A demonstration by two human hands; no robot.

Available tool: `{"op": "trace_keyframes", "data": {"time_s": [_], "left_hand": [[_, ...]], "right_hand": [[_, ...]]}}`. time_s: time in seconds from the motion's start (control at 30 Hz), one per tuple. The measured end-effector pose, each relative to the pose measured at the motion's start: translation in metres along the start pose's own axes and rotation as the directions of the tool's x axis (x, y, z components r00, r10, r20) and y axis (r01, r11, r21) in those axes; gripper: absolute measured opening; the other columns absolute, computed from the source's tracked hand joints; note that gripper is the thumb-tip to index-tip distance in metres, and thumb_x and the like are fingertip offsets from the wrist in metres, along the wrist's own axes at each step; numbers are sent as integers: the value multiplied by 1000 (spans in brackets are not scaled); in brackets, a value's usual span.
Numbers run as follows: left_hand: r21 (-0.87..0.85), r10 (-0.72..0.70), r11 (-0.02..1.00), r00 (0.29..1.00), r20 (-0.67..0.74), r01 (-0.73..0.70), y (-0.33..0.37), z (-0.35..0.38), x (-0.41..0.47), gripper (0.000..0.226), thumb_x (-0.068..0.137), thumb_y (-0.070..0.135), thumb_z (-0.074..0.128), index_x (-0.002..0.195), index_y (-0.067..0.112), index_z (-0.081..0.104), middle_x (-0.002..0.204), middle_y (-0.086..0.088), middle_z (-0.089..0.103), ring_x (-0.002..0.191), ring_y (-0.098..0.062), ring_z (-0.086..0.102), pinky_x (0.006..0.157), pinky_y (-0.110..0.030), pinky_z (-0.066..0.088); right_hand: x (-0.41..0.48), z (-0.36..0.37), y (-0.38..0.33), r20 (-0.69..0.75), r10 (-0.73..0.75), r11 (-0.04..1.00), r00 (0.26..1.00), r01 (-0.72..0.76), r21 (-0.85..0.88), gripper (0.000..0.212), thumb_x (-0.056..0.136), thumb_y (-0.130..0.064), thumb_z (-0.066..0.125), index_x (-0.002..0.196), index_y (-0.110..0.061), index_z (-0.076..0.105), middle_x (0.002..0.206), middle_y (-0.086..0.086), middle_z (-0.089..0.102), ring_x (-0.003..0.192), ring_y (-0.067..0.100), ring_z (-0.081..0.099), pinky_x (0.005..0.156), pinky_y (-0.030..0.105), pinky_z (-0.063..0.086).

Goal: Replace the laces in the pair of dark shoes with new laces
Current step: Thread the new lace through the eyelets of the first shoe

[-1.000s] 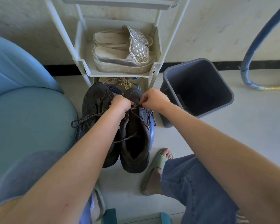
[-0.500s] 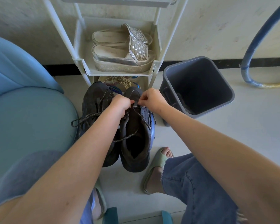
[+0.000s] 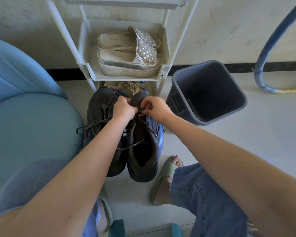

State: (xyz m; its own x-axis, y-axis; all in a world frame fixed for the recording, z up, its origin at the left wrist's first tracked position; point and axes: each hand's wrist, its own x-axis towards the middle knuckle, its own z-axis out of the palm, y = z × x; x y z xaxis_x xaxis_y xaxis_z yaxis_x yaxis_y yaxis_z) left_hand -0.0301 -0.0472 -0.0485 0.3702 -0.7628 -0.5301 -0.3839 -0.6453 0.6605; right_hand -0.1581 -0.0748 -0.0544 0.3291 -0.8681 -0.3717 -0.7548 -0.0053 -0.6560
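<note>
Two dark shoes stand side by side on the floor, toes away from me. The right shoe (image 3: 143, 151) has a loosened grey lace (image 3: 132, 146) trailing across its opening. The left shoe (image 3: 99, 108) has its lace (image 3: 91, 125) tied, with loops hanging to the left. My left hand (image 3: 124, 110) is curled at the toe end of the right shoe's lacing and grips the lace there. My right hand (image 3: 156, 108) pinches the lace at the same spot, thumb against fingers. The lowest eyelets are hidden under both hands.
A white shoe rack (image 3: 166, 69) stands just behind the shoes, holding silver platform sandals (image 3: 128, 57). A grey bin (image 3: 237, 106) sits to the right. A blue chair (image 3: 24, 117) is at my left. My feet in green slides (image 3: 162, 178) flank the shoes.
Both hands have stayed at the toe end of the right shoe's lacing, shifting only slightly. My right fingers have re-pinched the lace.
</note>
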Motion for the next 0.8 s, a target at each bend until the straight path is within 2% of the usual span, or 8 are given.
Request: {"op": "trace_keyframes", "data": {"time_s": [0.13,0.27,0.43,0.5,0.6,0.67,0.73,0.8], "left_hand": [[-72,-13,997,1000,-16,12,-5,-5,0,39,77,9,67,116,8,59,114,-12,64,101,-26,63,87,-34,51],[-158,-27,987,1000,3,28,-7,-4,0,38,77,10,71,113,8,58,110,-12,66,102,-26,63,93,-40,50],[-179,-24,984,999,25,28,-8,-5,-1,38,79,7,70,115,7,58,108,-11,67,103,-24,62,96,-42,49],[-178,-25,984,999,42,32,-8,-5,-1,36,80,6,68,114,7,58,109,-12,66,103,-26,62,96,-43,49],[-141,-23,990,998,52,30,-7,-6,-1,32,81,6,66,112,9,59,109,-10,65,102,-27,62,94,-40,50],[-102,-18,995,998,59,24,-4,-5,-3,28,81,5,64,109,10,62,110,-10,65,103,-27,61,93,-38,50],[-14,18,1000,996,93,-17,-2,-4,-6,21,83,4,62,102,10,64,112,-11,65,106,-27,60,95,-36,48],[23,82,996,990,112,-85,-1,-2,-9,12,83,3,65,85,14,62,103,-9,66,105,-26,60,89,-31,46]], "right_hand": [[1,-1,-2,21,-54,984,998,56,-171,20,85,-8,64,103,-16,66,92,-1,60,88,19,56,81,32,47],[-1,0,-6,56,-169,908,984,177,-379,16,89,-23,60,104,-24,64,94,-5,59,93,23,59,73,31,44],[3,8,-9,27,-207,865,978,196,-461,13,88,-17,58,98,-23,61,102,2,64,96,27,59,67,30,36],[5,9,-7,1,-211,861,978,186,-473,10,86,-17,60,93,-24,62,102,1,61,101,25,55,72,28,34],[7,14,-4,-13,-214,852,977,180,-491,11,90,-17,57,98,-23,62,117,3,48,113,25,38,91,30,28],[6,15,-13,-87,-187,934,978,150,-325,11,94,-16,51,101,-18,59,115,2,50,113,24,36,94,31,23],[3,9,-37,-198,-161,985,967,171,33,10,97,-13,47,98,-13,57,100,-3,56,105,20,46,92,29,30],[0,-3,-67,-243,-147,901,959,231,366,6,98,-12,49,98,-9,54,84,-7,56,81,7,53,81,19,42]]}}
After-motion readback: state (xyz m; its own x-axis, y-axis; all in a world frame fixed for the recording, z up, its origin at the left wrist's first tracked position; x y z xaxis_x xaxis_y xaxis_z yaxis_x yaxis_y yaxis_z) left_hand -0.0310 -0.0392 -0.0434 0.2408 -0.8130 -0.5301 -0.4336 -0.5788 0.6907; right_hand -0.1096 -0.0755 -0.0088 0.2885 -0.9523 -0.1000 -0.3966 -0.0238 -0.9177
